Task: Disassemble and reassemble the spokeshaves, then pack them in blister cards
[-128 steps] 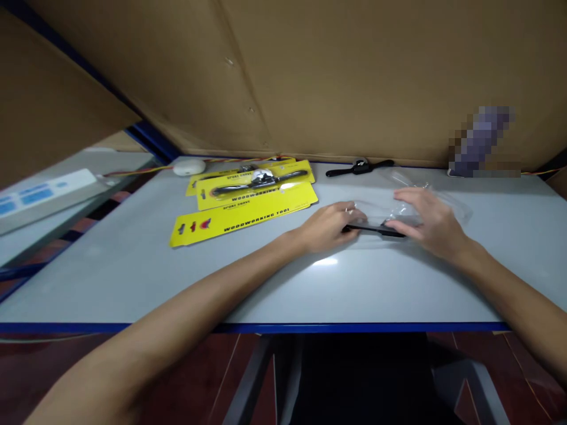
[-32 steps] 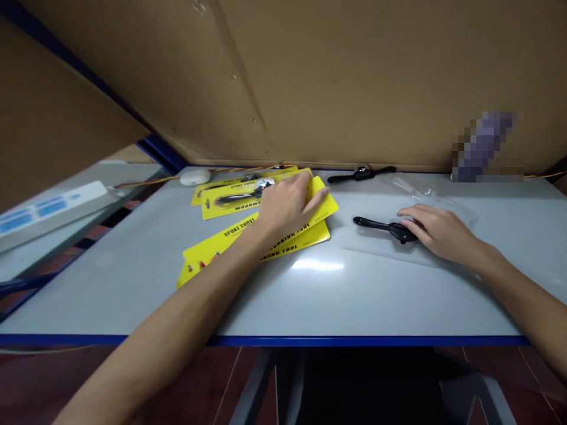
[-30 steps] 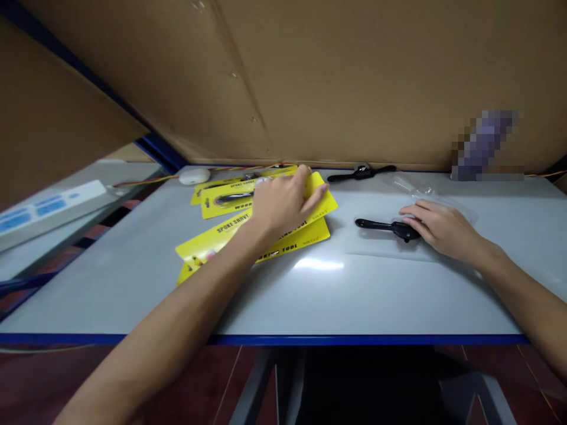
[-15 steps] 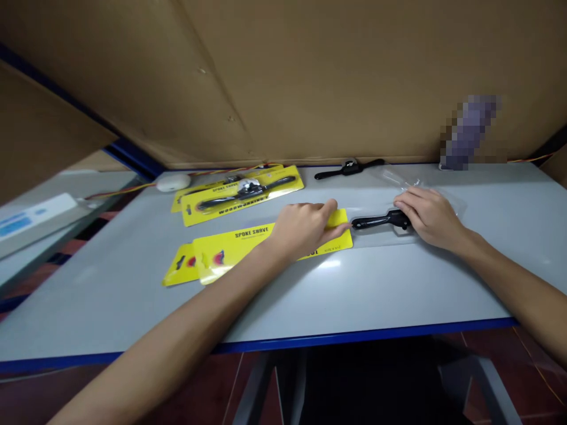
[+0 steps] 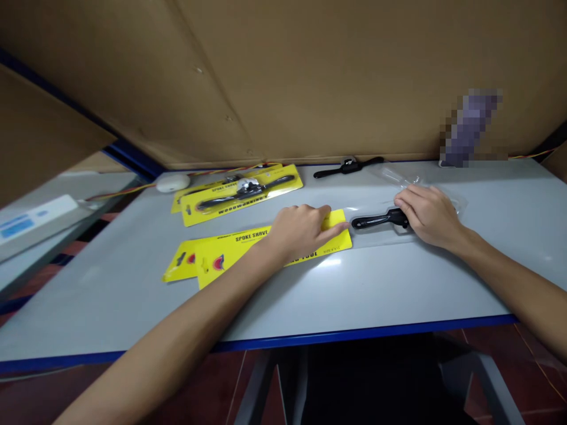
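The left hand (image 5: 301, 231) lay flat on a yellow backing card (image 5: 248, 247) on the counter (image 5: 133, 295), its grip pressing rather than closing; the right hand (image 5: 429, 213) pinched one end of a black spokeshave (image 5: 376, 221) resting in a clear plastic blister (image 5: 436, 200) just beside the card's end; two packaged spokeshaves (image 5: 241, 192) lay behind; the loose card could skid under the palm, or the tool slip from so light a pinch.
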### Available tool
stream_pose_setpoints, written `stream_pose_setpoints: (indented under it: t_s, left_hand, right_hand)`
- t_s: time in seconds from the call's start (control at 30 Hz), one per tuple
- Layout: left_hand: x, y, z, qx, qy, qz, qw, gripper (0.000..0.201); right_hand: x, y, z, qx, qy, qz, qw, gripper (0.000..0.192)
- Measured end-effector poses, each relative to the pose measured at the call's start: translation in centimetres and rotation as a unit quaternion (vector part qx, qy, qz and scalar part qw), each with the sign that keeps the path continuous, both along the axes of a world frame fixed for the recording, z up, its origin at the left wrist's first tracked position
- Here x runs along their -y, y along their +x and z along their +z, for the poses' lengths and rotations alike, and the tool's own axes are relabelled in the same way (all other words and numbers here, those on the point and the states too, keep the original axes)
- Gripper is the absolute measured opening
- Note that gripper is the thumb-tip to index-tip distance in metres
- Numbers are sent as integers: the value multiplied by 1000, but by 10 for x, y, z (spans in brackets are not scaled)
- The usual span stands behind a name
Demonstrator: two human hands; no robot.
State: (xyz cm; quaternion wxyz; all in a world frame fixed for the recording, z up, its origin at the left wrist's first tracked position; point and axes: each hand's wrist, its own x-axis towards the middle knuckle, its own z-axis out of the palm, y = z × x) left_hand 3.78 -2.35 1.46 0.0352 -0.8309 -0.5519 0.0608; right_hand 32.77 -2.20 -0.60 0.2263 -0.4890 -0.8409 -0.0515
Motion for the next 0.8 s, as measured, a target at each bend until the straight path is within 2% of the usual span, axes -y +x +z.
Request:
stream_pose_setpoints:
  t_s: [0.17,0.3,0.4,0.53,0.6,0.7,0.8]
  left_hand:
    - [2,1,8,-14,-8,18,1000,76]
    - [3,-1,12,-2,2,-17,1000,61]
    - [5,-7,20,3,30,-38,999,52]
    - [11,-17,37,13,96,3,995,40]
    - [15,-19,40,18,105,15,994,34]
    - [19,-15,33,27,71,-18,997,29]
    - [21,-8,17,38,-6,-83,996,30]
  right_hand:
    - [0,0,-1,-10,-11,-16,1000,34]
    - [0,1,-1,-20,-10,-13,1000,33]
    - [-1,1,-1,-26,-15,-11,999,33]
    - [-2,2,-2,-30,-30,-20,999,33]
    - [-2,2,-2,-29,-36,-18,999,34]
    - [-2,2,-1,-27,-42,-17,999,34]
    - [-2,2,0,-28,-45,-21,998,32]
